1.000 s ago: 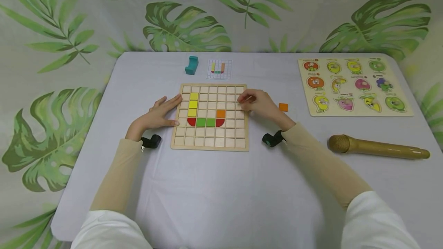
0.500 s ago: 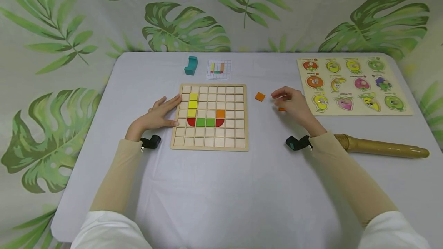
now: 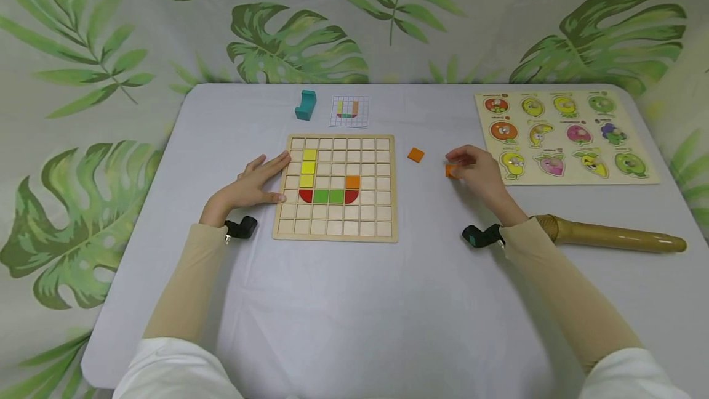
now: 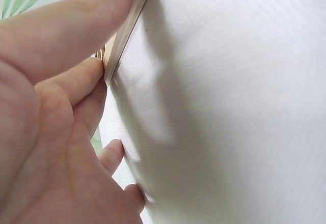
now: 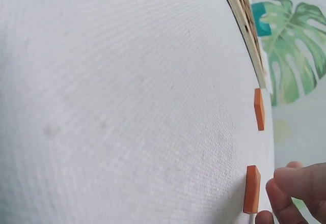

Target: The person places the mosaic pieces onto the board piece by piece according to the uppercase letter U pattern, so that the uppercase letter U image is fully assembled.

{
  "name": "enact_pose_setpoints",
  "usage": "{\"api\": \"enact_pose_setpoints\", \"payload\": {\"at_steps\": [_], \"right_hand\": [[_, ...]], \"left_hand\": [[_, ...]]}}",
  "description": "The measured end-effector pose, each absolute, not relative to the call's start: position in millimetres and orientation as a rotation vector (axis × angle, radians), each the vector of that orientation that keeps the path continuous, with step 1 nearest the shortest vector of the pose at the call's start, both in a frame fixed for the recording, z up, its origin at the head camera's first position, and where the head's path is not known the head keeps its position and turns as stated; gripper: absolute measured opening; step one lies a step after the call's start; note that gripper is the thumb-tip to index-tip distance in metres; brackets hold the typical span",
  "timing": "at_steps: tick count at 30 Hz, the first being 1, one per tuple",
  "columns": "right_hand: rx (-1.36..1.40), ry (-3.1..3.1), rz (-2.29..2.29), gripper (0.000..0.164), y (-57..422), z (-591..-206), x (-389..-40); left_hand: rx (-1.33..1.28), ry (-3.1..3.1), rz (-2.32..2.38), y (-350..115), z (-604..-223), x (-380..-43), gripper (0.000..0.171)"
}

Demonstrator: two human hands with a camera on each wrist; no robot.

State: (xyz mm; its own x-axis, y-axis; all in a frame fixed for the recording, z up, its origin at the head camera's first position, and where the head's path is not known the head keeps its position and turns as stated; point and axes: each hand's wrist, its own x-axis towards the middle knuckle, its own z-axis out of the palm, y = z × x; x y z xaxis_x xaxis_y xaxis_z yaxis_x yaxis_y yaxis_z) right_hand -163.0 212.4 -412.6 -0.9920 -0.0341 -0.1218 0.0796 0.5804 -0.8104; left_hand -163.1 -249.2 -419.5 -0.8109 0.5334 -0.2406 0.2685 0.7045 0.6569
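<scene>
My left hand [image 3: 252,186] rests against the left edge of a wooden grid board [image 3: 335,233], fingers stretched out; the left wrist view shows its thumb and fingertips at the board's rim [image 4: 125,35]. On the board, yellow, red, green and orange pieces form a U shape. My right hand [image 3: 479,174] is right of the board with its fingertips right at an orange square tile [image 3: 450,171]. In the right wrist view a gap shows between the thumb and that tile [image 5: 251,189]. Another orange tile [image 3: 416,154] lies nearer the board.
A pattern card [image 3: 351,111] and a teal curved block [image 3: 306,105] lie behind the board. At the back right is a fruit puzzle board [image 3: 562,171]. A gold toy microphone [image 3: 609,236] lies in front of it, partly behind the right forearm.
My right hand has moved right from the board's edge to the farther orange tile. The nearer orange tile, hidden before, now shows on the table. My left hand stays put.
</scene>
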Motion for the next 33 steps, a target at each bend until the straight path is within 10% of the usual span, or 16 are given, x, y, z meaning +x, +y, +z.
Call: {"api": "enact_pose_setpoints", "payload": {"at_steps": [33], "right_hand": [[-0.223,2.512,-1.513,0.02,162.5,-397.2,-183.9]], "left_hand": [[0.547,2.501,0.773,-247.6,-417.5,-167.9,0.088]]}}
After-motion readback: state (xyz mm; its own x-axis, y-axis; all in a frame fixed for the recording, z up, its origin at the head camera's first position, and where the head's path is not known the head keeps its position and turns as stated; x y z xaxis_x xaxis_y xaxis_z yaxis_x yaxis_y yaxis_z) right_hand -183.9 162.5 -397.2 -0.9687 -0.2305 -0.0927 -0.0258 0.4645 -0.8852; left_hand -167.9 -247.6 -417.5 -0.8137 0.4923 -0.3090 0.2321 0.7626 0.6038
